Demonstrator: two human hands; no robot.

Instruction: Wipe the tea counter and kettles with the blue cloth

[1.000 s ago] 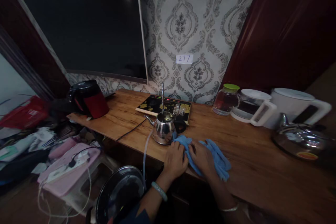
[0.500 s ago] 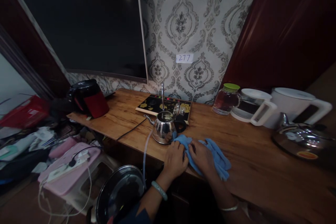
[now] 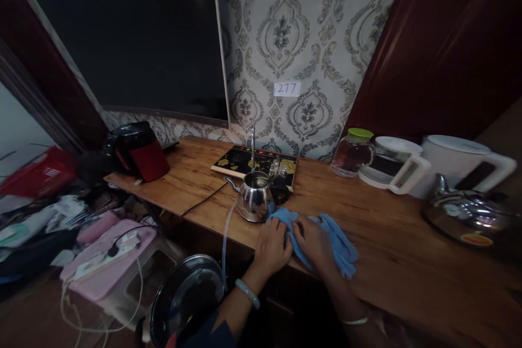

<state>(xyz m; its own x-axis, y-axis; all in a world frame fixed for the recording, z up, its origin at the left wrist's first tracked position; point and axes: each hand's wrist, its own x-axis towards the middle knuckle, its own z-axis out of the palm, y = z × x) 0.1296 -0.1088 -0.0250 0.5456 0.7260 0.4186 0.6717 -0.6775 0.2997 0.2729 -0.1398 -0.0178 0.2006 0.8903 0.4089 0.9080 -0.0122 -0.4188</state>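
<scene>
A crumpled blue cloth (image 3: 341,247) lies near the front edge of the wooden table. My left hand (image 3: 271,247), with a pale bangle at its wrist, rests at the cloth's left side, fingers curled onto it. On the same cloth, my right hand (image 3: 313,244) has its fingers closed, with folds showing on both sides of it. Just beyond my left hand stands a small shiny metal teapot (image 3: 253,201), its lid tipped open and its spout to the left. Behind it is a black electric tea stove (image 3: 232,159) with gold flowers and a thin upright metal spout (image 3: 253,147).
At right on the wooden table (image 3: 391,261) stand a green-lidded glass jug (image 3: 346,159), white-handled pitchers and a metal kettle (image 3: 465,217). A red-and-black appliance (image 3: 149,157) is at left. Below are a dark pot (image 3: 190,293), a clear tube (image 3: 225,239) and a pink stool (image 3: 101,283).
</scene>
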